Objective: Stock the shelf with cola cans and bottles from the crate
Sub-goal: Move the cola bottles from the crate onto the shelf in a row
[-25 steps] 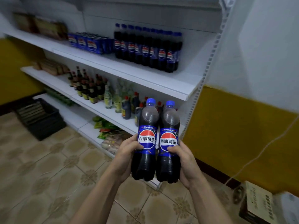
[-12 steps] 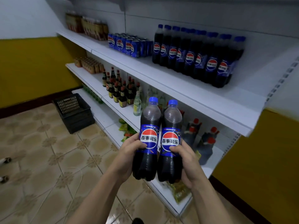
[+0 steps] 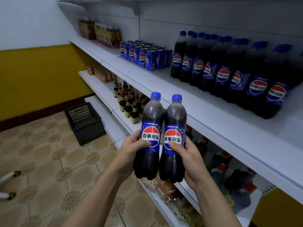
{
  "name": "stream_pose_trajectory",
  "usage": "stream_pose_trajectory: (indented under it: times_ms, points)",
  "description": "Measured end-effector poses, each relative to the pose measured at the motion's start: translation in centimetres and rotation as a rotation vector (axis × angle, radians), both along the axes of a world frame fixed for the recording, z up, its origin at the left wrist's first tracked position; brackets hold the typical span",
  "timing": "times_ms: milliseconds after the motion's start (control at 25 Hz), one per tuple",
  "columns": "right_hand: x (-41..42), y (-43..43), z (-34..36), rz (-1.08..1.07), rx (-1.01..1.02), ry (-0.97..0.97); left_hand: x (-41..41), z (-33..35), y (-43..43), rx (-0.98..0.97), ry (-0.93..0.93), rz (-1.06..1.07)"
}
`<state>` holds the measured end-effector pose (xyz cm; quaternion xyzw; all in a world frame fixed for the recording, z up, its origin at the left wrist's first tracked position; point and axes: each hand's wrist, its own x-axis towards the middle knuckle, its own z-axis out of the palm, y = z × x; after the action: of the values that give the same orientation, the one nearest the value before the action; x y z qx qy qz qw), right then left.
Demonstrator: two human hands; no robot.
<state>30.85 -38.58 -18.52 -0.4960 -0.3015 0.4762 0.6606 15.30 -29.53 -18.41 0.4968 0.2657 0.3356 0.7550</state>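
Two cola bottles [image 3: 162, 136] stand upright and pressed together, the left hand [image 3: 131, 151] gripping one and the right hand [image 3: 186, 159] the other. They are held below the shelf [image 3: 205, 112], likely bound for its stocked bottle row [image 3: 229, 74].

patterned tan floor tiles [image 3: 41, 154], a wall [image 3: 32, 76] yellow below white, dark skirting board [image 3: 29, 118] along its foot.
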Motion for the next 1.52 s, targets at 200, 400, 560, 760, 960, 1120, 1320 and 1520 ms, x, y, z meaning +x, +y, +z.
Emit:
stream_pose_trajectory:
  times_ms: [200, 400, 560, 760, 960, 1120, 1320, 1520]
  points:
    - [1.0, 6.2, 1.7, -0.007, 0.049, -0.073, 1.1, 1.6, 6.5, 0.027, -0.070, 0.000]
    - [1.8, 13.5, 3.0, -0.057, 0.092, -0.107, 2.8, 2.1, 14.5, 0.077, -0.117, -0.057]
    - [2.2, 21.1, 3.1, -0.178, 0.123, -0.154, 4.2, 2.4, 23.3, 0.131, -0.126, -0.123]
    - [3.0, 28.9, 5.1, -0.370, 0.109, -0.261, 7.1, 4.2, 34.2, 0.203, -0.133, -0.282]
    - [5.6, 33.1, 6.6, -0.649, 0.045, -0.376, 12.2, 6.4, 40.5, 0.374, -0.060, -0.375]
    - [8.0, 34.8, 6.8, -0.756, -0.017, -0.452, 16.3, 6.2, 43.3, 0.474, -0.038, -0.457]
    - [10.6, 36.6, 7.2, -0.821, -0.101, -0.597, 20.0, 6.5, 45.7, 0.782, 0.133, -0.473]
    - [10.6, 36.5, 6.5, -0.772, -0.282, -0.674, 20.6, 6.7, 46.7, 0.998, 0.289, -0.485]
